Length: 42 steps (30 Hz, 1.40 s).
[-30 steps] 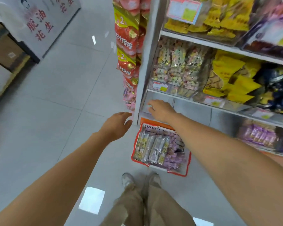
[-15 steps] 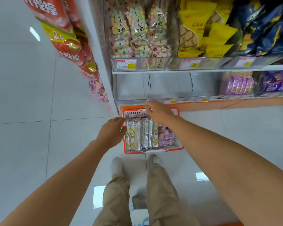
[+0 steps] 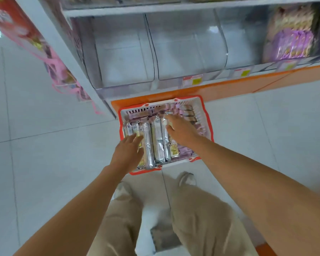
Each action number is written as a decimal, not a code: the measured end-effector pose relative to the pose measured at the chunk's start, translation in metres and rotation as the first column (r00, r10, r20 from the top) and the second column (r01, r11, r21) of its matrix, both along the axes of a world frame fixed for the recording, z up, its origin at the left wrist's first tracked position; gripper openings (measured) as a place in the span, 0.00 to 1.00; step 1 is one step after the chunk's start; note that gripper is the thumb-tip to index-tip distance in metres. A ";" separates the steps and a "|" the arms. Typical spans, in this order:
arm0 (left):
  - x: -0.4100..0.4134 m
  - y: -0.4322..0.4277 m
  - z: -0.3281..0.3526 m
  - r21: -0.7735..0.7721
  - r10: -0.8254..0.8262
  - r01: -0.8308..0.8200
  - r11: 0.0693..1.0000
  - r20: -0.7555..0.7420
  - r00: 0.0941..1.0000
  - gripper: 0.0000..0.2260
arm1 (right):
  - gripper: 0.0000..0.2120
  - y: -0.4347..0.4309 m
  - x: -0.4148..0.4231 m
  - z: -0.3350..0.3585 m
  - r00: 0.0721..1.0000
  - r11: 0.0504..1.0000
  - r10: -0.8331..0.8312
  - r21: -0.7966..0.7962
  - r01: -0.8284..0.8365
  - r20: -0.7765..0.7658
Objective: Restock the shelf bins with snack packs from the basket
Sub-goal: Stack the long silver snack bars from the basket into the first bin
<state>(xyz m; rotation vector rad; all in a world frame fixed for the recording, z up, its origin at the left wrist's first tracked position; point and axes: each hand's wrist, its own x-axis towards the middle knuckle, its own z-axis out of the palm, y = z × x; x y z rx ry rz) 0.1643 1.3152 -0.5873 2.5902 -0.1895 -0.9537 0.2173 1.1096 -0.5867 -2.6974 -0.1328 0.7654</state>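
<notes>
An orange-rimmed white basket (image 3: 205, 115) stands on the floor against the shelf base, full of snack packs. Several long silver packs (image 3: 158, 143) lie side by side in its left half; purple packs (image 3: 181, 110) fill the back and right. My left hand (image 3: 128, 154) reaches over the basket's near left corner, fingers spread, above the silver packs. My right hand (image 3: 181, 132) lies over the middle of the basket, fingers straight, touching the packs. Above the basket, clear shelf bins (image 3: 122, 52) stand without stock.
A bin of purple snack packs (image 3: 292, 37) sits at the right of the bottom shelf. Red and pink hanging packs (image 3: 24, 32) line the shelf's left end. Orange kick board (image 3: 248, 85) runs along the floor. My legs and shoes (image 3: 187, 179) stand just behind the basket.
My head has tilted down and closer to the basket. Both hands have dropped from the shelf edge into the basket, onto the packs.
</notes>
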 end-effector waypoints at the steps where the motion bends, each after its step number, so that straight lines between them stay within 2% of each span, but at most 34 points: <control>1: 0.000 -0.004 -0.018 -0.007 -0.005 0.005 1.000 0.006 1.000 0.23 | 0.20 -0.003 0.001 -0.018 1.000 1.000 0.002 -0.004 -0.002 0.000; 7: 0.010 -0.016 -0.113 -0.028 -0.020 0.024 0.999 0.152 0.988 0.26 | 0.26 -0.011 0.017 -0.110 0.997 0.998 0.043 0.038 -0.045 0.062; 12: 0.020 -0.016 -0.162 -0.032 -0.009 0.019 0.999 0.292 0.956 0.28 | 0.32 -0.008 0.037 -0.158 0.987 0.991 0.121 -0.061 -0.116 0.101; 15: 0.021 -0.013 -0.183 -0.044 -0.007 0.024 0.999 0.360 0.933 0.28 | 0.30 -0.005 0.045 -0.174 0.978 0.988 0.137 -0.092 -0.124 0.160; 19: 0.018 -0.010 -0.197 -0.070 0.003 0.030 0.997 0.420 0.908 0.27 | 0.25 -0.006 0.047 -0.178 0.970 0.993 0.111 0.009 -0.116 0.215; 21: 0.018 -0.010 -0.200 -0.066 -0.006 0.039 0.997 0.439 0.898 0.29 | 0.23 -0.006 0.044 -0.174 0.965 0.990 0.100 0.076 -0.121 0.241; 24: 0.019 -0.007 -0.204 -0.058 -0.025 0.056 0.997 0.440 0.898 0.33 | 0.22 -0.001 0.039 -0.172 0.974 0.973 0.073 0.201 -0.117 0.216; 27: 0.019 -0.008 -0.203 -0.082 -0.015 0.055 0.995 0.429 0.903 0.32 | 0.24 0.005 0.035 -0.176 0.989 0.944 0.014 0.323 -0.061 0.149; 31: 0.018 -0.012 -0.192 -0.173 0.089 -0.012 0.985 0.449 0.889 0.26 | 0.22 0.004 0.035 -0.167 0.982 0.875 -0.097 0.483 0.007 0.162; 33: 0.016 -0.018 -0.179 -0.276 0.189 -0.059 0.959 0.475 0.860 0.26 | 0.20 0.003 0.035 -0.156 0.971 0.824 -0.168 0.564 0.044 0.171; 34: 0.014 -0.022 -0.171 -0.352 0.254 -0.091 0.932 0.453 0.854 0.26 | 0.19 0.002 0.036 -0.152 0.962 0.801 -0.208 0.596 0.062 0.179; 36: 0.012 -0.033 -0.157 -0.496 0.367 -0.178 0.850 0.314 0.875 0.23 | 0.19 0.003 0.037 -0.146 0.932 0.778 -0.284 0.623 0.087 0.224; 38: 0.009 -0.042 -0.146 -0.532 0.374 -0.229 0.815 0.181 0.909 0.23 | 0.20 0.004 0.038 -0.141 0.900 0.758 -0.344 0.644 0.099 0.267; 40: 0.007 -0.047 -0.143 -0.523 0.367 -0.229 0.821 0.177 0.913 0.20 | 0.23 0.004 0.036 -0.134 0.885 0.741 -0.382 0.661 0.119 0.268; 42: 0.004 -0.050 -0.137 -0.588 0.442 -0.291 0.755 0.127 0.888 0.15 | 0.27 0.003 0.031 -0.121 0.897 0.699 -0.388 0.702 0.137 0.211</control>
